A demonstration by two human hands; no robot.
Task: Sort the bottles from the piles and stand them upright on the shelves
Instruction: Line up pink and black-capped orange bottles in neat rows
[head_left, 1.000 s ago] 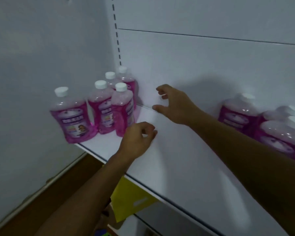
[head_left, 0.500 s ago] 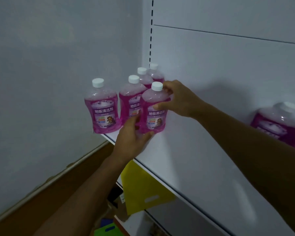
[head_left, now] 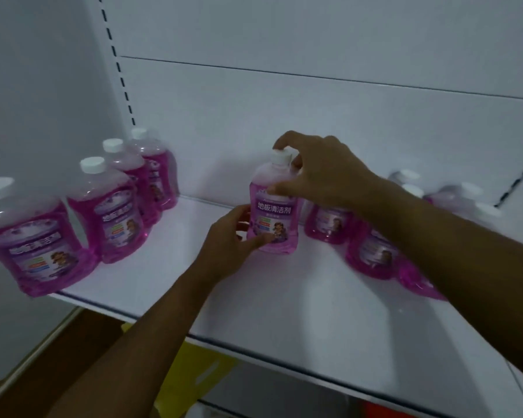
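Observation:
A pink bottle (head_left: pixel 274 215) with a white cap stands upright in the middle of the white shelf (head_left: pixel 254 297). My right hand (head_left: pixel 317 173) grips its neck and cap from above. My left hand (head_left: pixel 228 242) holds its lower left side with curled fingers. Several more pink bottles (head_left: pixel 115 212) stand in a row at the shelf's left end, the nearest one (head_left: pixel 34 242) at the front edge. Another group of pink bottles (head_left: pixel 372 254) stands at the right, partly hidden behind my right forearm.
The shelf's white back panel (head_left: pixel 314 116) rises behind the bottles, with a slotted upright (head_left: pixel 118 67) at the left. Below the shelf's front edge lie a yellow sheet (head_left: pixel 206 366) and a brown floor (head_left: pixel 43 357).
The bottle held by both hands has moved from the left group to the middle of the shelf. The view has swung right, bringing the right group into sight.

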